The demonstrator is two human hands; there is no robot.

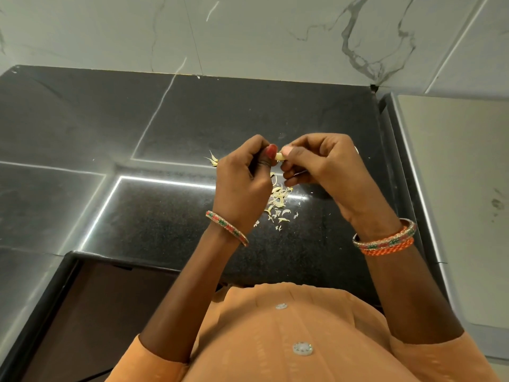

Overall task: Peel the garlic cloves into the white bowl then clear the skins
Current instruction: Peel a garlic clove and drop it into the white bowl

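Note:
A small pale garlic clove [280, 156] is held above the black counter between both hands. My left hand [242, 180] pinches its left end with thumb and curled fingers. My right hand [322, 166] pinches its right end, fingers curled. Below the hands, a loose pile of thin yellowish garlic skins [278, 201] lies on the counter, and a few more skins [212, 159] show left of my left hand. A thin white sliver [357, 150] shows behind my right hand; I cannot tell whether it is the white bowl.
The black granite counter [165, 128] runs back to a white marble wall [248, 34]. Its right edge [385, 139] drops beside a pale surface [451, 175]. The counter's front edge [132, 260] lies close to my orange-shirted body, with a dark recess at lower left.

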